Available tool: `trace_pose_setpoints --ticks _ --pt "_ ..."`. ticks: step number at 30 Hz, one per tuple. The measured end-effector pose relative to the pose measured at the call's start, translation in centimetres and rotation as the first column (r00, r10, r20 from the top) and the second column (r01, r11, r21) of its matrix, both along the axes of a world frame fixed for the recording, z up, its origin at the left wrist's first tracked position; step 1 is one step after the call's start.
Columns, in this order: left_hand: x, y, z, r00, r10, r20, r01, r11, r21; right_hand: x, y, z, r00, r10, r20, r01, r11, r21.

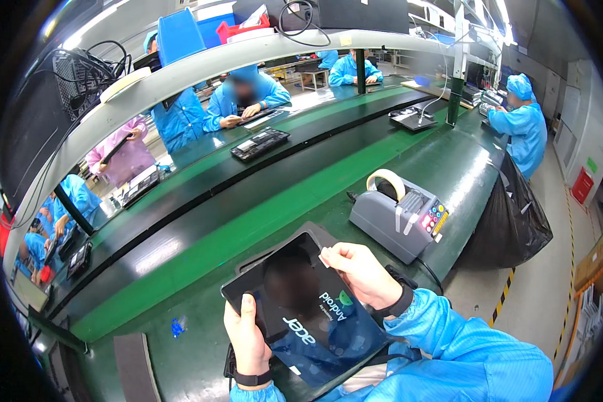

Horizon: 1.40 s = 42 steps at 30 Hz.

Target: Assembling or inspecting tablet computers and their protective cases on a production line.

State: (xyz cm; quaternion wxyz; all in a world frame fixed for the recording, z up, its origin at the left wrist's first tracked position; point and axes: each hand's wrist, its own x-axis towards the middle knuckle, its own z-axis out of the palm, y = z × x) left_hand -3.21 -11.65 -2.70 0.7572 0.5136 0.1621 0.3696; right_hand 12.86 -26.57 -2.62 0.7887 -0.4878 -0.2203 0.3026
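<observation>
A black tablet [268, 321] with a lit screen showing pale lettering and a green logo lies tilted before me. My left hand [248, 335] grips its left edge, the thumb lying over the border of the glass. At the opposite edge, near the far corner, my right hand [362, 271] is closed in a pinch. A small pale bit shows at those fingertips; I cannot tell whether it is a scrap of tape. Part of a dark grey pad [308, 230] sticks out beyond the tablet. Both wrists wear black bands.
A grey tape dispenser [382, 221] with a cream roll stands right of the tablet. Blue scraps [177, 327] and a dark foam strip [135, 368] lie left. Beyond, an open device [260, 143] sits on the dark conveyor strip. A black bag [509, 224] hangs right. Co-workers sit across.
</observation>
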Motion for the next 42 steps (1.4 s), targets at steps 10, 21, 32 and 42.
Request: trace_pose_setpoints --ticks 10,21,32,42 --pt "-0.4 0.0 0.2 1.0 0.003 0.03 -0.003 1.0 0.015 -0.2 0.0 0.8 0.91 0.197 -0.365 -0.182 0.98 0.077" --pt "-0.6 0.6 -0.3 0.998 -0.038 0.051 0.038 0.999 0.001 -1.3 -1.2 0.8 0.989 -0.15 -0.014 0.149 0.985 -0.093" --pt "-0.4 1.6 -0.1 0.998 0.047 0.046 -0.049 0.998 0.05 -0.5 1.0 2.8 0.974 0.1 0.203 -0.077 0.99 -0.115" --pt "3.3 16.6 -0.7 0.971 0.189 0.143 -0.1 0.873 -0.477 5.0 0.2 0.3 0.763 -0.367 0.532 0.444 0.896 -0.019"
